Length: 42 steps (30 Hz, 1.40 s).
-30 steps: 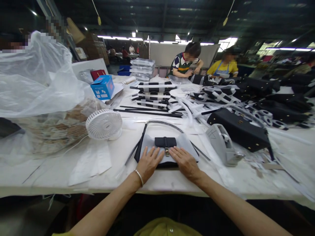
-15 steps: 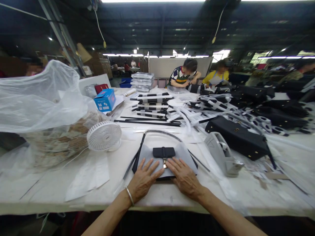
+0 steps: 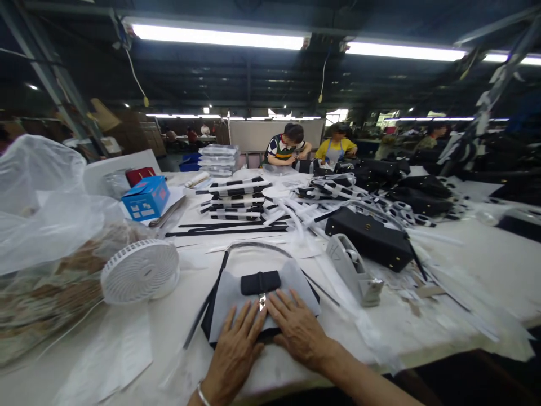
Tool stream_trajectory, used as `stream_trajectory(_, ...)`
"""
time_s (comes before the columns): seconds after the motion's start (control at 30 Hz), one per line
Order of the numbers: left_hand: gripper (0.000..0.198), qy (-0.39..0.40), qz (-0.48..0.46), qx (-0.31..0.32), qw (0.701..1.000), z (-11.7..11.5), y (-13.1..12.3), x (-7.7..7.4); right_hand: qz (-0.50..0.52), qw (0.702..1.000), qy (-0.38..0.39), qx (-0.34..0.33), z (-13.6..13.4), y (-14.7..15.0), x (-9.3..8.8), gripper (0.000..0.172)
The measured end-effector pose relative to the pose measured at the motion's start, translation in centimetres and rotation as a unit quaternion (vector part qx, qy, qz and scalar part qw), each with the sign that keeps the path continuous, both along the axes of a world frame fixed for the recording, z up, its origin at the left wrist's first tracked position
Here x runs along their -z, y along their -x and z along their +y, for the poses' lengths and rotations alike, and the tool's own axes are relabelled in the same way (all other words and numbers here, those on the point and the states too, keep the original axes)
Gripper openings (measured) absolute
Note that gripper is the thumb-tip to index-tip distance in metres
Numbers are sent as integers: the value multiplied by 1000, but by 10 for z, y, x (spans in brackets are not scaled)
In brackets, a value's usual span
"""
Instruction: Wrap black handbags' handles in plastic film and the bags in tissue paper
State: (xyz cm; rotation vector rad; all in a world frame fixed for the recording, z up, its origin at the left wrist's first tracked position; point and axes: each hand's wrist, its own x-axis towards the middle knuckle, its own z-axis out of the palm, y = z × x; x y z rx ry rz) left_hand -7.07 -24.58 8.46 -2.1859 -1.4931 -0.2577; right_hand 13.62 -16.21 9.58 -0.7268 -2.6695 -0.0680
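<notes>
Left hand point(image 3: 234, 352) flat, palm down, fingers spread and gripping nothing; it presses the near edge of the paper-wrapped black bag point(image 3: 236, 293). Right hand point(image 3: 298, 332) likewise open and flat, just beside the left, fingertips on the pale wrapping paper point(image 3: 296, 282). The bag lies on the white table point(image 3: 465, 259) directly before the person; its black flap tab point(image 3: 261, 282) shows through the paper, with a small metal clasp point(image 3: 262, 301) hanging between the two index fingers. A curved strap point(image 3: 253, 246) arches behind the bag. Left of it a white desk fan point(image 3: 139, 270) tilted back – behind that, a clear plastic sack point(image 3: 46, 225); right of it a grey tape dispenser point(image 3: 353, 270); beyond, an unwrapped black handbag point(image 3: 367, 237). Two co-workers point(image 3: 287, 148) sit at the far end.
</notes>
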Motion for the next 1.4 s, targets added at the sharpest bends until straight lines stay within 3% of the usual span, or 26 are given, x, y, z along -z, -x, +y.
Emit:
stream_trajectory(0.13,71,5,-15,-6,1000,0,0,-2,26,997,-34,70,-11,-2,7,73)
stream_trajectory(0.33,73,7,-9,6,1000,0,-1,-5,27,995,-28,87,-12,-3,27,74)
stream_trajectory(0.57,77,3,-9,26,1000,4,2,-15,19,996,-25,85,-12,-5,16,73)
stream_trajectory(0.77,77,-30,-5,16,999,1,0,-10,16,996,-19,84,-13,-5,13,70)
stream_trajectory(0.9,77,-75,-5,15,997,0,2,-4,-15,998,23,64,-13,-11,-3,67)
stream_trajectory(1.07,76,-94,-7,20,995,3,6,3,18,995,94,28,-18,-26,-46,49)
stream_trajectory(1.17,76,-87,-32,28,995,5,8,8,106,988,106,30,-28,-48,-65,32)
stream_trajectory(1.23,75,-78,-48,35,995,6,9,10,169,979,106,37,-38,-73,-64,25)
stream_trajectory(1.3,72,-65,-63,41,995,7,10,12,221,965,107,89,-50,-111,-51,21)
stream_trajectory(1.4,66,-49,-83,51,994,10,9,11,275,908,117,295,-76,-187,-10,24)
